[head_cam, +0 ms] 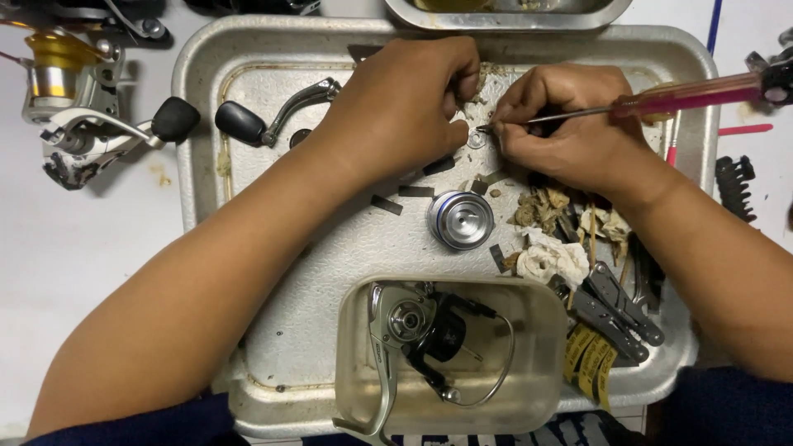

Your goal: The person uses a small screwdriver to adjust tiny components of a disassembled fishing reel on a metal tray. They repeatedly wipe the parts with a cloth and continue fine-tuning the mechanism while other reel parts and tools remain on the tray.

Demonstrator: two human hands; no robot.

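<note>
Far left on the white counter (74,248): a silver and gold fishing reel (70,107) with a black knob, lying well apart from both hands. Just right of it, inside the dented silver metal tray (273,330): a detached chrome crank handle with a black knob (273,116), near the left wrist but not touching it.

Centre top of the tray: left hand (396,107) curled shut, fingertips pinched on a small round metal ring part (477,140), mostly hidden between the two hands; thin, pale grey, washer-like, finer detail too small to tell. Pressed close against it from the other side: right hand (570,124) closed around a screwdriver with a clear pink handle (686,95), thin steel shaft running leftward, tip meeting the ring at the gap between the thumbs.

Below the hands: short dark strips scattered on the tray floor, then a round silver spool with a blue band (460,219), standing upright, apart from both hands. Lower still: a clear rectangular plastic tub (537,363) holding a grey reel body with wire bail (421,339).

Right of the spool: crumpled dirty tissue scraps (553,248), then grey folding pliers (615,310) with yellow tags beneath. Far right on the counter: a black ridged part (735,186).
</note>
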